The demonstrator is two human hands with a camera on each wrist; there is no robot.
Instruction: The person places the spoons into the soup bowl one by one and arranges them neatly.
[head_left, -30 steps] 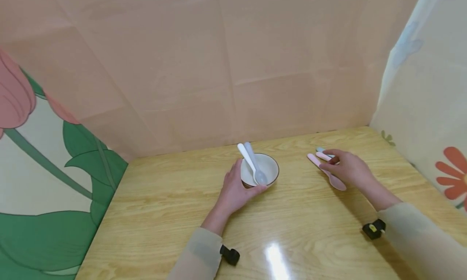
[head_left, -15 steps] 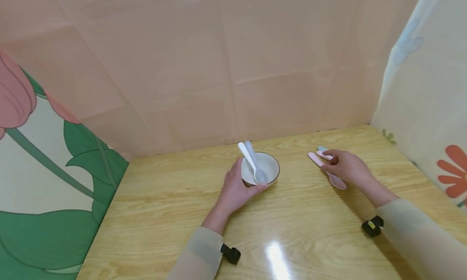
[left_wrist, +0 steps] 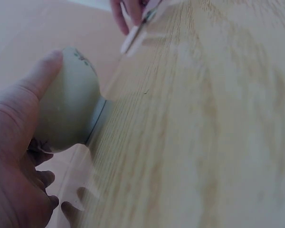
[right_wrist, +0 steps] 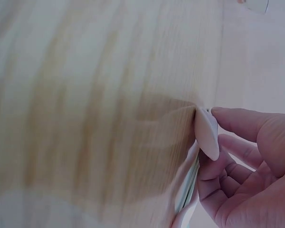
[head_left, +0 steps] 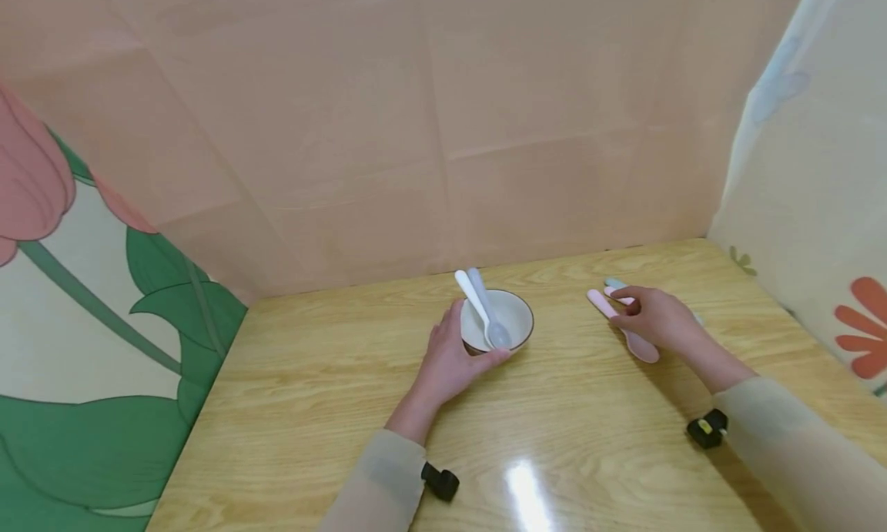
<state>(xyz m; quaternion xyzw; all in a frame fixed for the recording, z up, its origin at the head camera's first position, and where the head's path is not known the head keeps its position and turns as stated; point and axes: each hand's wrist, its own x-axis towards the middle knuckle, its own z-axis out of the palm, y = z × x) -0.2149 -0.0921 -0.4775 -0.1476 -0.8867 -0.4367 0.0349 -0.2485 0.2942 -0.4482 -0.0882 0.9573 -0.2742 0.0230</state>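
Note:
My left hand (head_left: 446, 359) grips the side of a white bowl (head_left: 516, 309) with a dark rim, thumb at the near side and fingers round the left. A white spoon (head_left: 471, 293) and a grey spoon (head_left: 485, 301) lean together in the bowl, handles up toward the back. To the right, my right hand (head_left: 661, 316) pinches a pink spoon (head_left: 640, 347), thumb at its handle; its bowl end points toward me. Beyond it, a second pink spoon (head_left: 610, 292) and a blue-green spoon (head_left: 613, 282) lie partly hidden under the fingers. The right wrist view shows the thumb near the pink spoon's bowl end (right_wrist: 206, 135).
Both hands work over a wood-grain table (head_left: 312, 401). A plain pinkish backdrop (head_left: 346, 132) stands along its back edge. Flower-printed sheets (head_left: 159, 309) rise at the left and right sides. A bright light reflection lies on the tabletop near the front.
The right fingers have drawn slightly closer in around the pink spoon. The left hand, bowl and leaning spoons keep their places; the head view has shifted slightly.

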